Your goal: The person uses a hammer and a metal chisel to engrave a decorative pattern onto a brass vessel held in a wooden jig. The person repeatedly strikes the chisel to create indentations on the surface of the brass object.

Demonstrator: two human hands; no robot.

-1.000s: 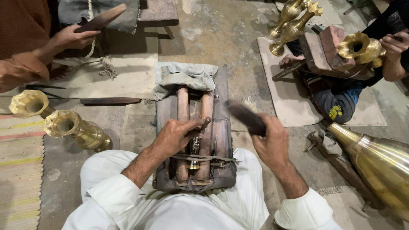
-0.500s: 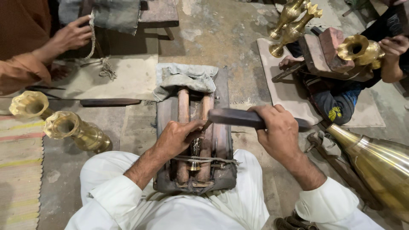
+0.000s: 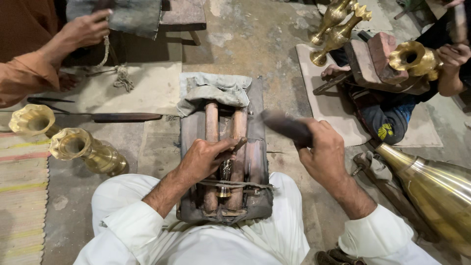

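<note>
The left hand (image 3: pixel 203 158) has its fingers (image 3: pixel 226 145) pinched on a thin punch (image 3: pixel 239 144), tip set on a small brass piece (image 3: pixel 225 172) lying between two wooden rollers (image 3: pixel 212 128) of the wooden block (image 3: pixel 255 162) in the lap. At three o'clock the right hand (image 3: pixel 321 154) wraps shut around a dark mallet (image 3: pixel 284 125), blurred, probably mid-swing. At nine o'clock lie two brass vases (image 3: pixel 81 147); at four o'clock a large brass vessel (image 3: pixel 436 189).
</note>
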